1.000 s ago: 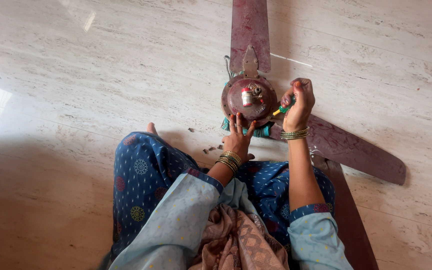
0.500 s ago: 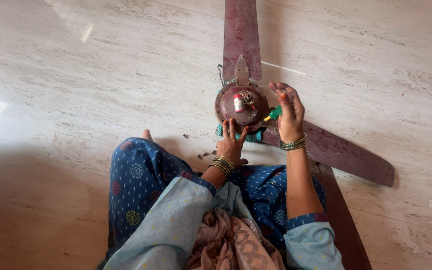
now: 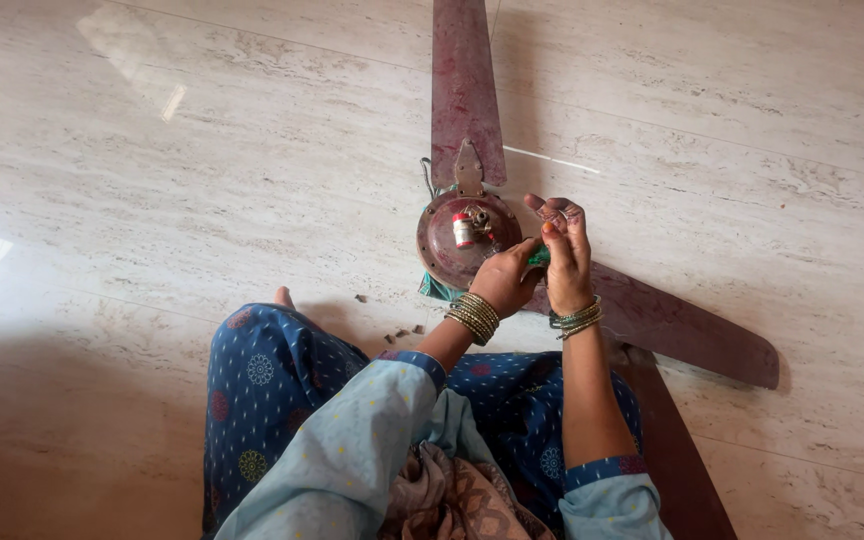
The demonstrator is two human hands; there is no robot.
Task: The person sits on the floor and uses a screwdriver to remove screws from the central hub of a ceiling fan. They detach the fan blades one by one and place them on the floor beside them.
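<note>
A dark red ceiling fan lies on the floor, its round motor hub (image 3: 444,250) in front of my knees. A small red and white cylinder (image 3: 462,230) sits on top of the hub. My left hand (image 3: 502,282) is curled at the hub's right edge, closed around the green handle of a screwdriver (image 3: 538,257). My right hand (image 3: 565,262) presses against the same handle from the right, with its fingers stretched upward. The screwdriver's shaft is hidden between my hands.
One fan blade (image 3: 464,90) points away from me, a second (image 3: 697,328) runs right, a third (image 3: 674,450) lies by my right leg. A teal cloth (image 3: 434,289) peeks from under the hub. Small dark bits (image 3: 404,331) lie on the marble floor (image 3: 152,200).
My left hand has left the hub's near edge and moved right to close on the screwdriver. My right hand has dropped lower and nearer the hub. The view has shifted slightly.
</note>
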